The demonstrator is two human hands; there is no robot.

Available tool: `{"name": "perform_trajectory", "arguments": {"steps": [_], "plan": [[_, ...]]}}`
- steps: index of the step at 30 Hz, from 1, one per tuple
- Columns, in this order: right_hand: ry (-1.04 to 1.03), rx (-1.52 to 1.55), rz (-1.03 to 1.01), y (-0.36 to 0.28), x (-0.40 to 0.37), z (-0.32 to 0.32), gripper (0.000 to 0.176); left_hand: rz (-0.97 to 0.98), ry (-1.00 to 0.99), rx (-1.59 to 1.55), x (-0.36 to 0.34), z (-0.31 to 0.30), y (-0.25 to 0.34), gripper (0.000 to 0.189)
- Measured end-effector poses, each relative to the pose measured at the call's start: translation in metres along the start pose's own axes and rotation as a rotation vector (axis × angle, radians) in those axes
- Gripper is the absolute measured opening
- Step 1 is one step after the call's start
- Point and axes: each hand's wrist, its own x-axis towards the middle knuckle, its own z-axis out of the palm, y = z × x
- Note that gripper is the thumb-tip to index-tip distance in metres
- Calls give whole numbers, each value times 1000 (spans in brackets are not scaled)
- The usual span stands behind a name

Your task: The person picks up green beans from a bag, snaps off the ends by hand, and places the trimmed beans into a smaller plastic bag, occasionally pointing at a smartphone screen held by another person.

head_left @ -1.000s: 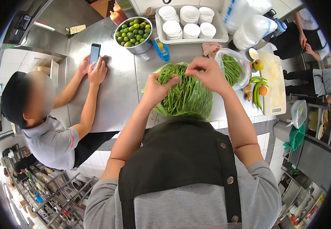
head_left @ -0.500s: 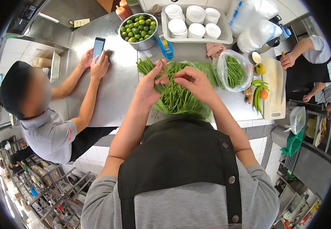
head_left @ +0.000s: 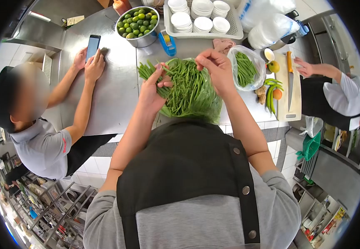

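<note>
My left hand (head_left: 151, 89) is closed around a bundle of green beans (head_left: 145, 71), their ends sticking out to the upper left. Over the right part of an open plastic bag (head_left: 209, 108) my right hand (head_left: 216, 69) is raised, thumb and forefinger pinched together; whatever may be between them is too small to make out. Many loose green beans (head_left: 184, 89) fill that bag, lying below and between my hands. To the right of my right hand stands a second clear bag of green beans (head_left: 245, 68).
Left, a person (head_left: 34, 124) holds a phone (head_left: 92, 47). Behind the beans are a pot of limes (head_left: 148, 39), a blue tape dispenser (head_left: 168, 45) and a tray (head_left: 205, 35) of white cups. Right, a knife (head_left: 290, 79) lies on a cutting board (head_left: 296, 103), near another person's hand (head_left: 303, 67).
My right hand has moved away from my left, up and to the right. The view has shifted slightly. At the right, the other person's hand is now off the knife.
</note>
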Motion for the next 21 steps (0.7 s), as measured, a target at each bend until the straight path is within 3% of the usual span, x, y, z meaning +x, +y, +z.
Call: {"name": "perform_trajectory", "arguments": {"steps": [4,7,11,12,14,21], "plan": [[-409,-673,346,1,-7,-10,26,-21,37,80,-6,-13,9,12],[-614,-939,-111,32,-30,-9,17,-87,-165,94,-10,-33,8,13],[-831,-1139,-137,40,-41,-6,2,-104,-7,286,-25,-31,-3,16],[-829,-1126,-152,36,-40,-5,11,-113,40,310,-29,-26,-7,17],[-730,-937,-116,28,-31,-8,11,-120,107,325,-31,-24,-13,20],[-351,-401,127,-5,-6,-13,12,-76,83,305,-22,-21,-11,15]]}}
